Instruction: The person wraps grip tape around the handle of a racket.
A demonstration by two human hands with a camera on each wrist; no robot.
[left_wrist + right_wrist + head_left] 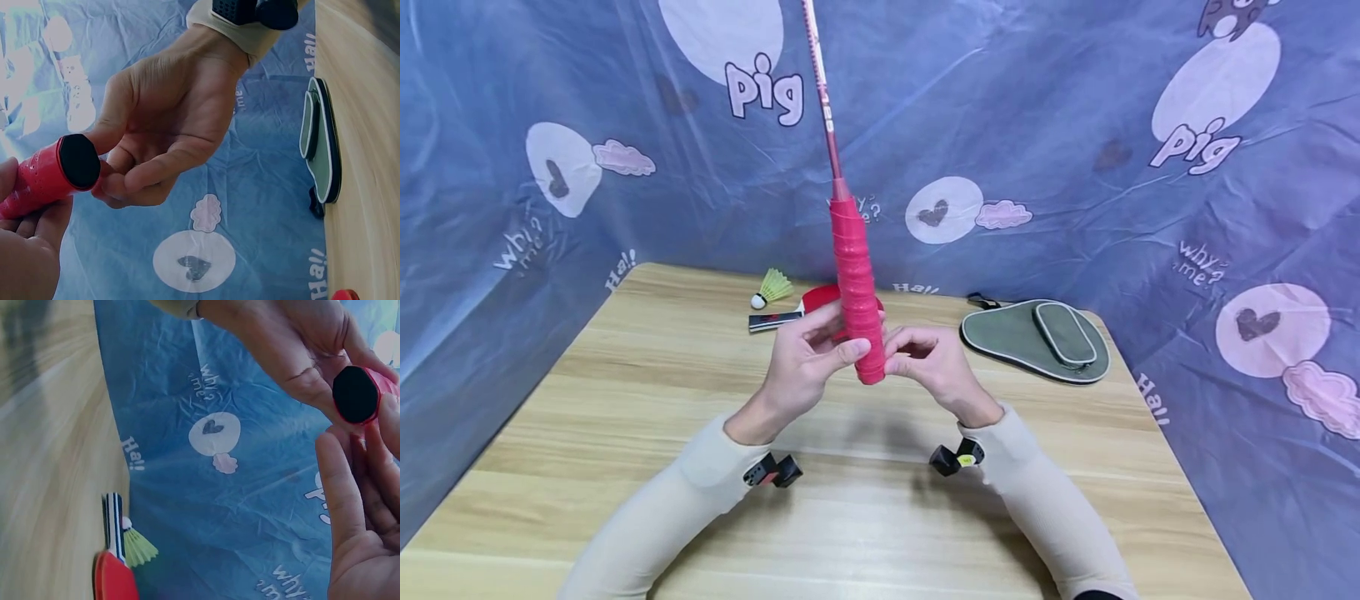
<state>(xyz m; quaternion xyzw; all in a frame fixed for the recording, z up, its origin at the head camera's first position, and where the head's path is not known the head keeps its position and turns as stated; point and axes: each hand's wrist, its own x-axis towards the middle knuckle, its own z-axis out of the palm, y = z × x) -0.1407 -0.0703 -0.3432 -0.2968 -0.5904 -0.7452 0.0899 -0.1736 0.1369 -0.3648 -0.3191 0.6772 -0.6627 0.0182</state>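
Note:
A badminton racket stands nearly upright over the table, its red wrapped handle low and its thin shaft running out of the top of the head view. My left hand grips the lower handle, thumb across the front. From the other side, my right hand pinches at the wrap's edge by the handle's bottom with thumb and forefinger. The black butt cap faces the left wrist camera, with the right fingertips right at its rim. The racket's head is out of view.
Behind the left hand lie a red table tennis bat and a yellow-green shuttlecock. A green bat case with a zipped pocket lies at the table's back right. Blue printed cloth hangs behind the wooden table.

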